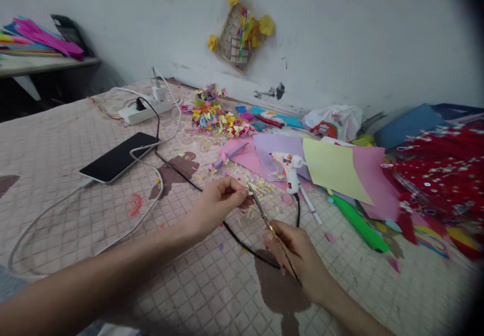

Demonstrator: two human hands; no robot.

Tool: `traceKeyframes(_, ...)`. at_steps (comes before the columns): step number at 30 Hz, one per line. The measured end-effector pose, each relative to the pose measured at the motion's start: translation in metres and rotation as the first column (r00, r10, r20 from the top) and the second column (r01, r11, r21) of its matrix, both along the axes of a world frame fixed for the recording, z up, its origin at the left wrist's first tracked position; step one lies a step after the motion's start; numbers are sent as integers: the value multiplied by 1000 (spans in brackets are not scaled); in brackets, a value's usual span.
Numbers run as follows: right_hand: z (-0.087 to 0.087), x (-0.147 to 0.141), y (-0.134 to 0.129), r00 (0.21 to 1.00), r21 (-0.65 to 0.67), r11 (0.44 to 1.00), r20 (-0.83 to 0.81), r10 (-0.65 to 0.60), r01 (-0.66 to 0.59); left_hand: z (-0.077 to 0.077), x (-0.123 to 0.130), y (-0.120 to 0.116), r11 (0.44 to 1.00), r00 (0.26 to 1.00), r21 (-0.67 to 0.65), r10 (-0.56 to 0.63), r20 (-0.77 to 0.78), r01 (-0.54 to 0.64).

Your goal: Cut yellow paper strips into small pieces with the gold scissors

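Observation:
My left hand (pixel 223 200) pinches a small pale yellow piece of paper (pixel 250 190) between thumb and fingertips. In my right hand (pixel 297 255) is a pair of scissors (pixel 263 215), their blades pointing up and to the left at the paper. The blade tips meet the paper's edge or lie right by it; I cannot tell which. Under and beyond both hands, small yellow paper clippings (pixel 260 187) are strewn over the quilted cloth (pixel 181 285). A white glue gun (pixel 290 174) rests just past my right hand on coloured paper sheets (pixel 333 164).
A phone-like black tablet (pixel 119 157) and a white power strip (pixel 145 111) with cables lie at left. Farther back is a heap of colourful paper bits (pixel 219 121). A green object (pixel 357 222) and red patterned fabric (pixel 442 169) are at right, a basket decoration (pixel 242 38) on the wall.

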State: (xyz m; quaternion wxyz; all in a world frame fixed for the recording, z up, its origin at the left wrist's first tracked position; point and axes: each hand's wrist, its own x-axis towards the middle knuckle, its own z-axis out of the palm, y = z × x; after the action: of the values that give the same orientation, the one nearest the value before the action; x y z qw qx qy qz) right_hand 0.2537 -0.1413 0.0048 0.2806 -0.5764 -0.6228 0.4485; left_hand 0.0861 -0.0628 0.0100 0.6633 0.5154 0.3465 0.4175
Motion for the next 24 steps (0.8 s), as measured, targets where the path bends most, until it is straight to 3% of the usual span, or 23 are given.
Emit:
traceKeyframes(12,-1,-1,0,1000,12,1000,14,-25,25,1,0,0,1000,1000,-24,9,2,-9)
traceKeyframes(19,-8,-1,1,976,-102,993,-200,-81,61,-1,-2,5,999,999,-31,27,26,-26)
traceKeyframes(22,-7,3,4,962,-113,987,-236,-140,116,4,-16,22,996,994,75,62,-90,-55)
traceKeyframes(24,-7,8,6,955,-112,983,-242,-169,146,5,-29,35,983,961,181,28,-275,23)
